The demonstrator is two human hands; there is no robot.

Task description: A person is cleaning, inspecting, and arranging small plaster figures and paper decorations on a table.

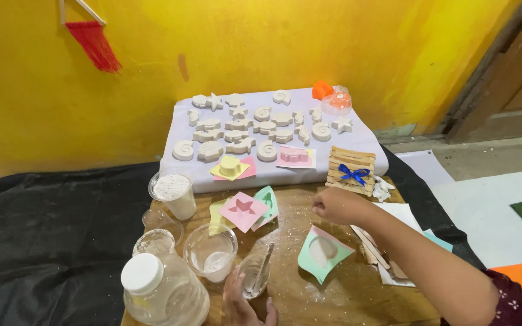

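Observation:
My left hand (244, 303) grips a small clear cup (254, 274) with a spoon (264, 262) standing in white paste, at the near edge of the wooden board (309, 296). My right hand (332, 205) hovers with fingers closed above the board, just past a green mould (323, 252) filled with white plaster. Whether it pinches anything I cannot tell. Pink (244, 210) and green (267, 204) moulds lie to the left of it.
A lavender-covered slab (367, 137) carries several white plaster shells and stars (252, 127). A stick-built box with a blue bow (350, 171) stands by my right hand. A cup of white powder (173, 193), a clear bowl (211, 250) and a white-capped jar (155, 287) crowd the left.

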